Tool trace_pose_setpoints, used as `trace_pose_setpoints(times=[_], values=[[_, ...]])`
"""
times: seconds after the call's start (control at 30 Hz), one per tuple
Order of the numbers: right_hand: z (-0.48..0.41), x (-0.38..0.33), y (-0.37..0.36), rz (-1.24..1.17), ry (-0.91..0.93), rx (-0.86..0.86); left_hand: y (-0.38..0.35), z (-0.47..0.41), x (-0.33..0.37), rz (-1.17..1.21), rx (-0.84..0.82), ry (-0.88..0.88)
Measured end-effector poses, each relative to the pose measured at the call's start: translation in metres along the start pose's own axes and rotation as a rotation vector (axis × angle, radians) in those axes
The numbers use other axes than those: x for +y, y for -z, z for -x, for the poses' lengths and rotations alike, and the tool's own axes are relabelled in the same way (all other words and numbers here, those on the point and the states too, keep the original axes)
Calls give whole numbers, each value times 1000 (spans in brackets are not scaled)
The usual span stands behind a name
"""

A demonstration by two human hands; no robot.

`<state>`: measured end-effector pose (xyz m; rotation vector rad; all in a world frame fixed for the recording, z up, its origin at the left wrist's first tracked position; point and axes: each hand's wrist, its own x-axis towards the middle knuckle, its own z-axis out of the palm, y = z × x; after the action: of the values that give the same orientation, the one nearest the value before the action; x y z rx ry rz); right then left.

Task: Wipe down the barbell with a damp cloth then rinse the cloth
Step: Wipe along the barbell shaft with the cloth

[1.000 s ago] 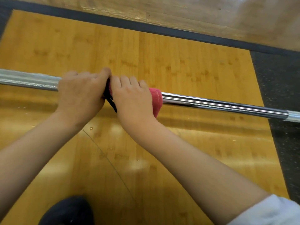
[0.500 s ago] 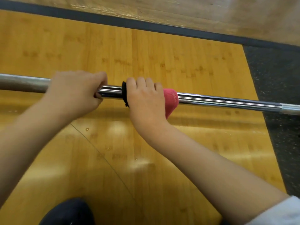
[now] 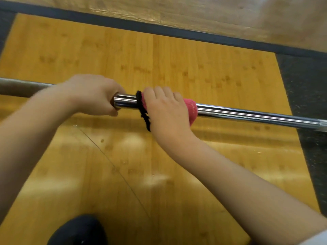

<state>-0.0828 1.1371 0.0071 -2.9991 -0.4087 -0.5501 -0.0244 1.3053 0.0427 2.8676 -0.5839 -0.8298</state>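
Two hands, one barbell (image 3: 247,114), one cloth (image 3: 192,108)!
The left hand (image 3: 93,96) grips bare steel; the right hand (image 3: 164,110) clamps the pink cloth round it, above wooden floor (image 3: 194,64) and one dark shoe (image 3: 77,230).

Bright, warm light from above, with pale glare patches gleaming on the glossy wooden floor (image 3: 194,71). The chrome barbell (image 3: 247,114) flashes hard highlights and drops a soft shadow band on the boards below it. Now the left hand (image 3: 92,94) is smeared with motion blur; the right hand (image 3: 166,110) and pink cloth (image 3: 192,108) look sharper. Edges bow, top strip hazy.
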Motion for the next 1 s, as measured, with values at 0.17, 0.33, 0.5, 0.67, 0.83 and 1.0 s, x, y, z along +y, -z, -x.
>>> trace_pose_setpoints(times=[0.17,0.33,0.5,0.67,0.83,1.0], values=[[14,27,5,54,-53,-42,15,-7,-5,207,-276,-8],[2,-1,-2,90,-109,-13,-29,20,9,-137,545,21],[-21,-54,-10,14,-64,9,-49,23,12,-308,810,25],[-18,-44,-10,-25,-14,29,-40,17,10,-266,766,9],[7,10,2,-2,-13,1,-20,11,5,-221,362,26],[25,50,11,82,-74,-70,18,-5,-1,221,-289,-17]])
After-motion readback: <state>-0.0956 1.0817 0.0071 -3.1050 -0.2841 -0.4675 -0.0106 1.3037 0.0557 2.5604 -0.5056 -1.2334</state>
